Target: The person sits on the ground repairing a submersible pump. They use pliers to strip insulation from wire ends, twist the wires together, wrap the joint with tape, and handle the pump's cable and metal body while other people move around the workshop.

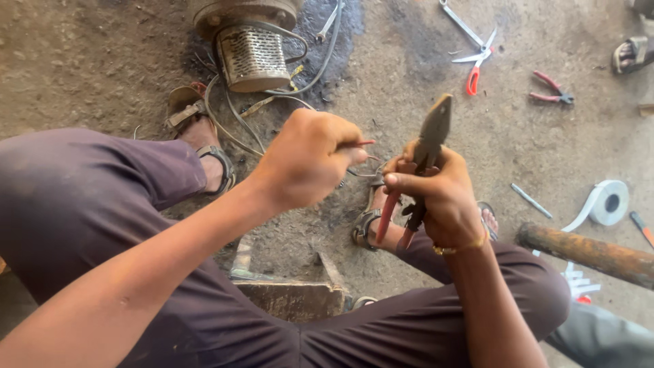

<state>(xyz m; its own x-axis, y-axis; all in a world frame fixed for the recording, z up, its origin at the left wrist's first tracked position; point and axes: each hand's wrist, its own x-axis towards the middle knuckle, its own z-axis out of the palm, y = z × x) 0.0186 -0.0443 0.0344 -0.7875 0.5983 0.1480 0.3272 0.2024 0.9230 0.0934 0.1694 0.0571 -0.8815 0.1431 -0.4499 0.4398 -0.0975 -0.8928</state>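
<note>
My left hand [306, 160] is closed around thin wires [360, 144], one red and one grey, that trail from a small electric motor [251, 48] on the ground ahead. My right hand [439, 194] grips a pair of combination pliers [428, 146] with worn red handles, jaws pointing up and apparently closed, and also pinches the wire ends beside the left hand. Both hands meet above my sandalled right foot [371, 228]. I sit low with knees spread in dark purple trousers.
Grey cables [231, 116] loop from the motor past my left sandal [197, 126]. On the dirt floor to the right lie red-handled scissors [477, 65], small red pliers [552, 90], a roll of white tape [608, 202], a rusty bar [589, 252] and a screwdriver [531, 201]. Another person's sandal [633, 54] shows top right.
</note>
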